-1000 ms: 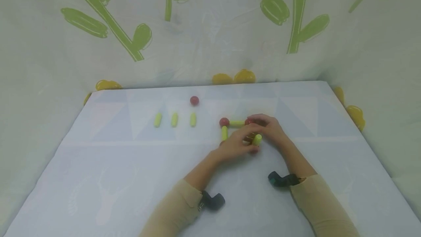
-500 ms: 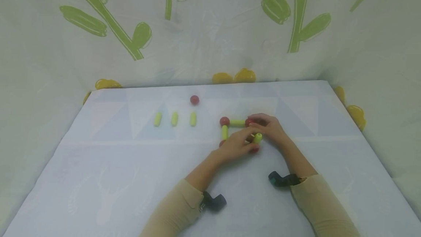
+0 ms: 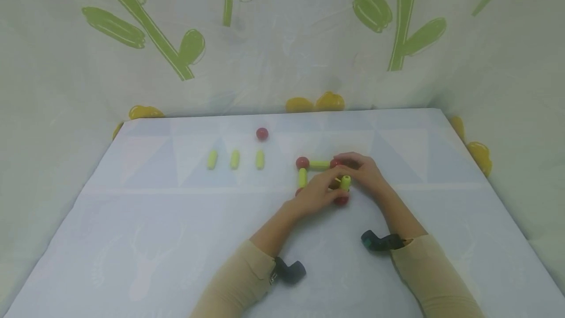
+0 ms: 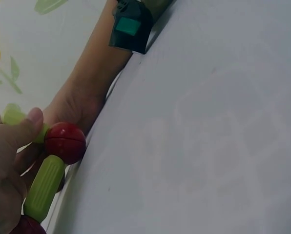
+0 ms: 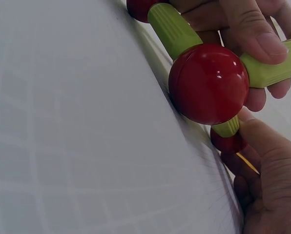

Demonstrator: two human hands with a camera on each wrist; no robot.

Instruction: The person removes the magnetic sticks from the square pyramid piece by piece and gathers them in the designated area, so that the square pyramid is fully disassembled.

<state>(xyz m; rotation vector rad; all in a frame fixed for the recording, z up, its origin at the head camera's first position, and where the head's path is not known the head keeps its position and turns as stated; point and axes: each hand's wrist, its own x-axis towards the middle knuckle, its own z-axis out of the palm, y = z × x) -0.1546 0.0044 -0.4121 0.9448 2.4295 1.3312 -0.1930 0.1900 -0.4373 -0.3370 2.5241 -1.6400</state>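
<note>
On the table, red balls and light-green rods are joined in a square frame. My left hand pinches a green rod that stands up from the near-right red ball, thumb on one side and fingers on the other. From that ball, another rod runs left to the near-left ball, mostly covered by my left hand in the head view. My right hand grips the far-right ball with curled fingers. The far-left ball and its two rods are in plain view.
Left of the frame, three loose green rods, among them the nearest one, lie in a row. A single red ball rests behind them. The white table meets a leaf-patterned curtain at the back and sides.
The rod in my left hand has tipped from a rightward lean to more upright. More of the near-right ball now shows below my left fingers. My right hand keeps its place.
</note>
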